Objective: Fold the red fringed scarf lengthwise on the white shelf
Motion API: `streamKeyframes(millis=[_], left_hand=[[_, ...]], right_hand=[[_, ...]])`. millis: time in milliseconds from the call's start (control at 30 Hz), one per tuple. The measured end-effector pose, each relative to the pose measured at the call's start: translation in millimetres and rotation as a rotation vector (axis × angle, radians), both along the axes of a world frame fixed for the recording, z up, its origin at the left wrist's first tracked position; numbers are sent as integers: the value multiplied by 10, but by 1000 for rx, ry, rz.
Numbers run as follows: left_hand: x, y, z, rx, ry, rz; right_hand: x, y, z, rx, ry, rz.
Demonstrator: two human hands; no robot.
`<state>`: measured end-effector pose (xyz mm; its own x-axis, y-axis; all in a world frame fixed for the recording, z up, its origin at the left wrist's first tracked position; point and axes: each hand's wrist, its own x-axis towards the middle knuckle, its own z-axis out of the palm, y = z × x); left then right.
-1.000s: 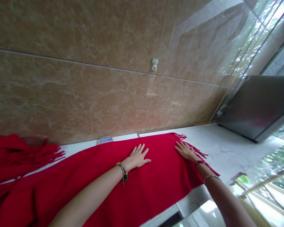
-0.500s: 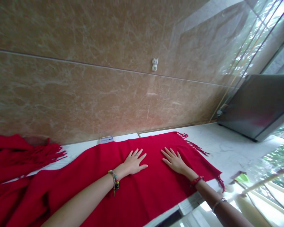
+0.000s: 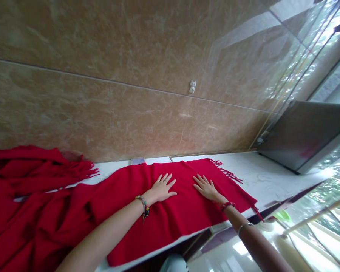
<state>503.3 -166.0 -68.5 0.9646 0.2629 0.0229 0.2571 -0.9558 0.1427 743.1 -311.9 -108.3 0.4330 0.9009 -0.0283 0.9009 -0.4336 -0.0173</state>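
Observation:
A red scarf (image 3: 184, 206) with fringed ends lies along the white counter. Its right part is spread fairly flat, with the fringe toward the right, while the left part is bunched in loose folds and its other fringed end lies heaped near the wall. My left hand (image 3: 161, 189) rests palm down on the flat part, fingers spread, a ring on one finger and a beaded bracelet at the wrist. To its right my right hand (image 3: 208, 189) also lies flat on the cloth, fingers apart, with a red bracelet and a silver bangle on that arm.
A phone (image 3: 137, 161) lies at the counter's back edge, partly behind the scarf. Brown marble tiles (image 3: 116, 113) form the wall, with a small white cat figure (image 3: 192, 86) on it. A dark grey box-like appliance (image 3: 308, 132) stands on the white counter (image 3: 260, 170) at right.
My view has shifted, showing more of the counter's front edge and the floor. Both hands stay flat on the scarf, at nearly the same spots, and the cloth shows slightly more wrinkles.

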Motion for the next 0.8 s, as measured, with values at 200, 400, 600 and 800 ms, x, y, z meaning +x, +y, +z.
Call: streamKeyframes(millis=[200, 400, 600, 800], left_hand=[[-1205, -10, 325, 161, -104, 180], [-2584, 267, 250, 263, -82, 640], [-3516, 438, -72, 123, -70, 734], [-3798, 541, -108, 93, -110, 608]], right_hand=[[-748, 243, 223, 230, 15, 92], [-1887, 445, 303, 215, 146, 491], [-1786, 399, 111, 123, 135, 439], [-1918, 460, 14, 243, 205, 454]])
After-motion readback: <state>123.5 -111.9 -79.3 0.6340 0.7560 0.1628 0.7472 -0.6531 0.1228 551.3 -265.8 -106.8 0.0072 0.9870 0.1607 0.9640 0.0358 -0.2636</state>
